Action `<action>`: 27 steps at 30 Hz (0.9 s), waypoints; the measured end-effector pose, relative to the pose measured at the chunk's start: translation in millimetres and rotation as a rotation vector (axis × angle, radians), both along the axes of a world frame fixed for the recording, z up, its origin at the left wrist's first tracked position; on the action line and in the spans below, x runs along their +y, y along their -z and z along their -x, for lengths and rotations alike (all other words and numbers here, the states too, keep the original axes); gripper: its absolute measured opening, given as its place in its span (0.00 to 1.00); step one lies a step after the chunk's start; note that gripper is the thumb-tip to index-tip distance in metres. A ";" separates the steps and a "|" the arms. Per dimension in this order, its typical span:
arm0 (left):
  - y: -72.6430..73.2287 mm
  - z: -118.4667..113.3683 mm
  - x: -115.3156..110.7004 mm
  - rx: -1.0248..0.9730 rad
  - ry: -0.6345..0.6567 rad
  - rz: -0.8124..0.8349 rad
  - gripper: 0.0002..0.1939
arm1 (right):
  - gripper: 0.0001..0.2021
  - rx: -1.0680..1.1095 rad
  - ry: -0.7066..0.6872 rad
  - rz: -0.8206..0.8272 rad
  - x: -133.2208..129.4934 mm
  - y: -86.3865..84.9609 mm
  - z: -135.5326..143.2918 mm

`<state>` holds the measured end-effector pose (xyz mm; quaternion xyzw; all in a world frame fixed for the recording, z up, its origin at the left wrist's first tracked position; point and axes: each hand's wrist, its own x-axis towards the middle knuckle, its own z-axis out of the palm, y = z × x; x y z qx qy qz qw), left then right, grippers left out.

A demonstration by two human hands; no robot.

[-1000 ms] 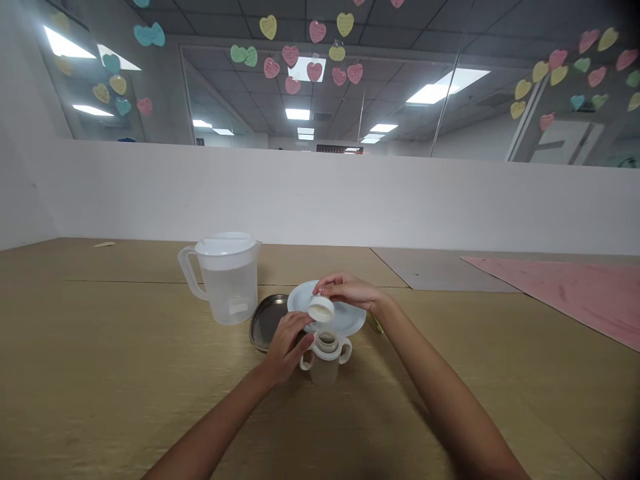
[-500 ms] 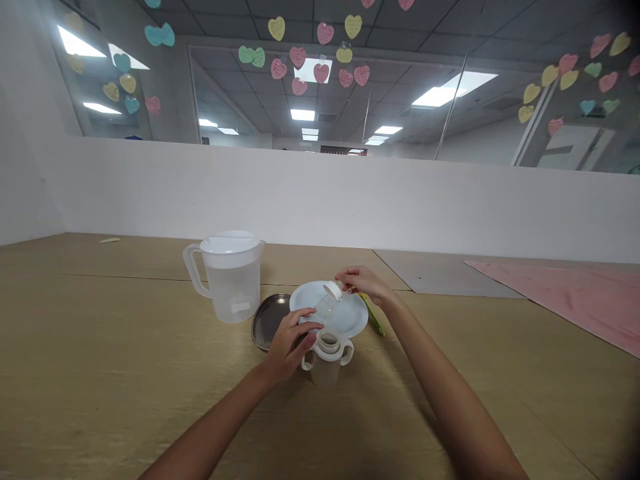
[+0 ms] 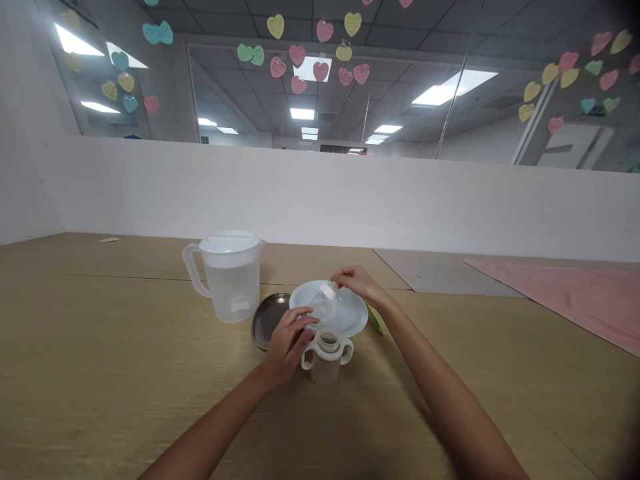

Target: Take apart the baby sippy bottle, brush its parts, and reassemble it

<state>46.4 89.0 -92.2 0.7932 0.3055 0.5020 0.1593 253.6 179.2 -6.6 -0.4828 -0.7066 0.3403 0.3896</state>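
Observation:
A white two-handled bottle (image 3: 328,363) stands with its round mouth uncovered in front of the white plate (image 3: 354,316). Beside its left handle is my left hand (image 3: 289,343), fingers apart and reaching over the plate's near left edge; whether it touches the bottle is unclear. My right hand (image 3: 356,281), above the plate's far edge, pinches a small clear piece with a white collar (image 3: 329,291). A clear dome-like part (image 3: 319,308) shows below that collar, over the plate, near my left fingertips.
A lidded clear pitcher (image 3: 234,283) stands at the left, with a round metal dish (image 3: 267,322) between it and the plate. Right of the plate lies a green object (image 3: 375,320). A pink sheet (image 3: 565,293) covers the right side of the table (image 3: 125,360).
My right hand has shifted slightly left with the collared piece, which is now tilted differently. My left hand has moved a little left. The bottle stays in place.

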 end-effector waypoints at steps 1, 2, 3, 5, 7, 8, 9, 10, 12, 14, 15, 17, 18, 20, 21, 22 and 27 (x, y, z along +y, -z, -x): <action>0.1 0.0 -0.2 -0.033 -0.044 -0.021 0.19 | 0.11 -0.007 -0.014 -0.020 -4.8 -4.1 3.6; 0.0 0.4 -0.5 -0.065 -0.095 -0.040 0.18 | 0.10 -0.018 -0.032 -0.037 -10.8 -8.1 8.1; -0.4 1.1 -0.8 -0.090 -0.144 -0.056 0.17 | 0.10 -0.030 -0.050 -0.054 -17.9 -11.9 13.5; -1.9 3.0 -1.2 -0.113 -0.214 -0.084 0.18 | 0.11 -0.079 -0.084 -0.114 -34.9 -18.0 26.6; -3.4 4.7 -1.0 -0.108 -0.247 -0.119 0.22 | 0.11 -0.148 -0.096 -0.204 -53.7 -21.8 41.3; -4.0 5.0 -0.8 -0.096 -0.254 -0.135 0.25 | 0.11 -0.188 -0.100 -0.255 -62.8 -22.8 48.5; -4.4 4.9 -0.5 -0.084 -0.261 -0.146 0.26 | 0.11 -0.223 -0.104 -0.295 -71.0 -23.2 55.2; -4.5 4.4 -0.2 -0.073 -0.265 -0.150 0.25 | 0.11 -0.261 -0.117 -0.327 -78.0 -23.1 61.2; -4.1 2.7 0.4 -0.057 -0.268 -0.133 0.22 | 0.08 -0.356 -0.121 -0.400 -87.0 -21.5 69.9; -3.1 1.3 1.0 -0.063 -0.276 -0.113 0.20 | 0.05 -0.426 -0.120 -0.478 -89.7 -18.6 74.1; -2.4 1.0 1.2 -0.076 -0.284 -0.106 0.20 | 0.04 -0.442 -0.128 -0.512 -89.3 -17.0 74.7; -1.1 1.5 1.5 -0.107 -0.296 -0.093 0.21 | 0.08 -0.432 -0.166 -0.535 -86.6 -14.0 74.2; -0.6 2.1 1.5 -0.122 -0.298 -0.086 0.21 | 0.09 -0.422 -0.185 -0.524 -85.0 -12.9 73.5; -0.4 3.3 0.9 -0.141 -0.293 -0.077 0.20 | 0.07 -0.401 -0.204 -0.472 -82.0 -11.4 71.9; -0.8 3.7 0.4 -0.147 -0.285 -0.078 0.20 | 0.06 -0.382 -0.208 -0.441 -80.7 -11.1 71.0; -1.5 4.0 -0.3 -0.152 -0.276 -0.080 0.19 | 0.05 -0.356 -0.217 -0.411 -79.4 -11.0 70.1; -6.8 2.8 -3.6 -0.139 -0.281 -0.125 0.19 | 0.05 -0.168 -0.320 -0.280 -72.7 -12.5 62.8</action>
